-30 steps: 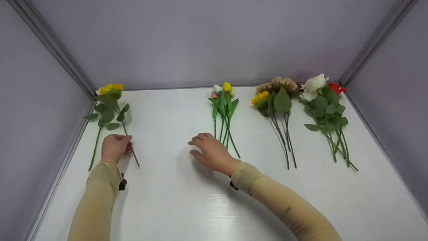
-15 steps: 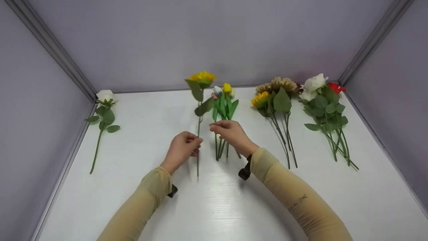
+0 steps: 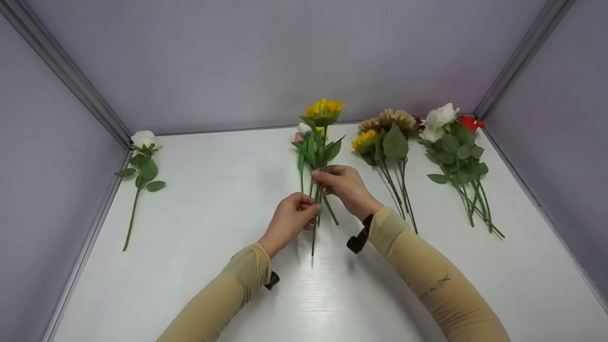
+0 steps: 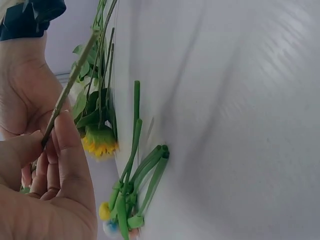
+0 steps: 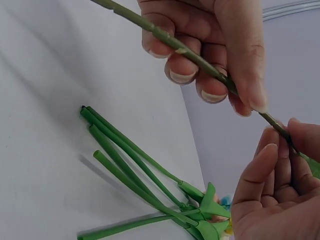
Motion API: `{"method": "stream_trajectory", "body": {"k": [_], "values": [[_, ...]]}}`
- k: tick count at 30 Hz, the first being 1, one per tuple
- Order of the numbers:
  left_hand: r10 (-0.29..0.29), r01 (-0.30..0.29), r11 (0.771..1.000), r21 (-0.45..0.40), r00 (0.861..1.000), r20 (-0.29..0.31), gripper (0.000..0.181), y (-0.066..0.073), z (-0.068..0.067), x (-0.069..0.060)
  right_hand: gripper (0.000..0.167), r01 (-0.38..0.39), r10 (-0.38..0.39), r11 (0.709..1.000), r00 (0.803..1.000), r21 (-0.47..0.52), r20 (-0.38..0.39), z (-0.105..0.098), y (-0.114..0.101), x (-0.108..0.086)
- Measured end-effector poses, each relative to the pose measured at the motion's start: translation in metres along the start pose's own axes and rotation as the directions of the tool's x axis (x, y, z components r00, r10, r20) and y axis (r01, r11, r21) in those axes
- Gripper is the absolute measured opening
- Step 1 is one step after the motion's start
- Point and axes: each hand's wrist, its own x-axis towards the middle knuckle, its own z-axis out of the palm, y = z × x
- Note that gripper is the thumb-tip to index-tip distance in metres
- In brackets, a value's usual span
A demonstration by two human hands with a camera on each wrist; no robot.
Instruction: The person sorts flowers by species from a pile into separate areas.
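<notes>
A yellow sunflower (image 3: 325, 113) is raised over the table in the head view. My left hand (image 3: 290, 217) pinches the lower part of its stem (image 4: 72, 82) between thumb and fingers. Higher on the same stem, my right hand (image 3: 348, 186) pinches it just below the leaves. Both grips show in the right wrist view, the stem (image 5: 165, 37) running slantwise from one hand to the other. Behind and below the sunflower, several tulips (image 5: 140, 185) lie on the table, partly covered by it and the hands in the head view.
One white rose (image 3: 144, 140) lies on the left of the white table (image 3: 213, 190). To the right of the hands lies a group of sunflowers and brownish flowers (image 3: 396, 121). White and red roses (image 3: 441, 116) lie farther right. Grey walls enclose the back and sides.
The left hand has carried the sunflower from beside the white rose on the left to over the tulips. The right hand has moved right and now pinches the stem too.
</notes>
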Motion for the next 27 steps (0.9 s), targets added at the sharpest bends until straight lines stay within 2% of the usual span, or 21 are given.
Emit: {"method": "stream_trajectory", "body": {"k": [3, 7, 11, 18, 23, 25, 27], "values": [[-0.028, 0.029, 1.000, -0.012, 0.998, 0.050, 0.024, -0.004, 0.001, -0.008, 0.035, 0.004, -0.003, 1.000, 1.000, 0.014, -0.010, -0.005, -0.002, 0.001], [-0.090, 0.094, 0.995, -0.019, 0.987, 0.134, 0.025, -0.010, 0.003, -0.020, 0.041, 0.005, -0.005, 1.000, 1.000, 0.021, -0.020, -0.010, -0.003, 0.002], [-0.113, 0.118, 0.993, -0.023, 0.981, 0.158, 0.024, -0.016, 0.006, -0.026, 0.042, -0.004, 0.005, 1.000, 1.000, 0.029, -0.030, -0.011, -0.002, 0.002], [-0.076, 0.078, 0.997, -0.013, 0.988, 0.132, 0.021, -0.018, 0.011, -0.024, 0.037, 0.010, -0.007, 0.997, 0.999, 0.076, -0.042, -0.008, 0.002, -0.005], [-0.036, 0.037, 0.999, -0.008, 0.993, 0.111, 0.024, -0.015, 0.018, -0.020, 0.030, 0.041, -0.038, 0.998, 0.997, 0.045, -0.065, -0.011, 0.002, -0.012], [-0.004, -0.002, 0.999, 0.048, 0.993, 0.115, 0.027, -0.013, 0.022, -0.019, 0.030, 0.056, -0.055, 0.998, 0.994, 0.009, -0.091, -0.016, -0.001, -0.014], [0.047, -0.070, 0.983, 0.170, 0.990, 0.135, 0.030, -0.011, 0.025, -0.019, 0.030, 0.067, -0.071, 0.997, 0.991, -0.040, -0.115, -0.024, -0.004, -0.014]]}}
